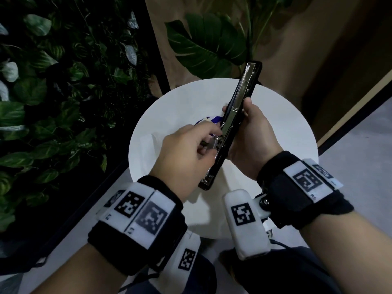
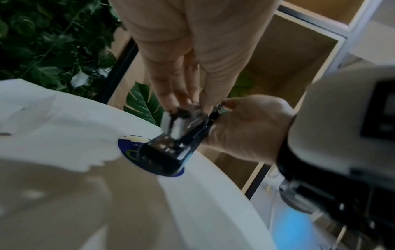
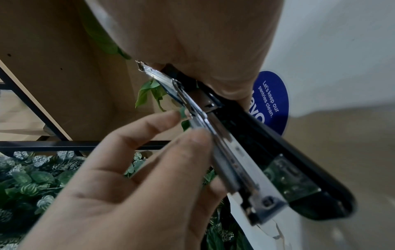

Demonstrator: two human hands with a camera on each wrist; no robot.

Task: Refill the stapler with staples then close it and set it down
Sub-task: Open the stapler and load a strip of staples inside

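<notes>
One round table (image 1: pixel 286 128) with a smooth white top is seen below the hands, and one sheet of white paper (image 2: pixel 64 121) is laid flat on it. One round blue sticker (image 3: pixel 275 94) with white lettering is stuck to the tabletop. Two groups of greenery are counted: a wall of small, mottled leaves (image 1: pixel 53 81) at the left and one plant with broad, glossy, split leaves (image 1: pixel 207 45) beyond the table. A pale wooden shelf (image 2: pixel 299 55) with a dark metal frame is seen behind.

One stapler (image 1: pixel 233 124) is held in the air above the table, well clear of the top, tilted with one end away from the person. It is long and narrow, with a glossy black plastic body and a shiny metal channel (image 3: pixel 226 148) laid open along it.

Two hands are counted, each with a black fabric wrist strap bearing white blocks printed with square black patterns. The stapler's middle is gripped by the right hand (image 1: pixel 252 136), its fingers and thumb wrapped round the black body. The metal part at the channel is pinched by the left hand (image 1: pixel 186 151), its fingertips (image 3: pixel 192 138) drawn together on the shiny rail. Whether a strip of staples is held there cannot be told.
</notes>
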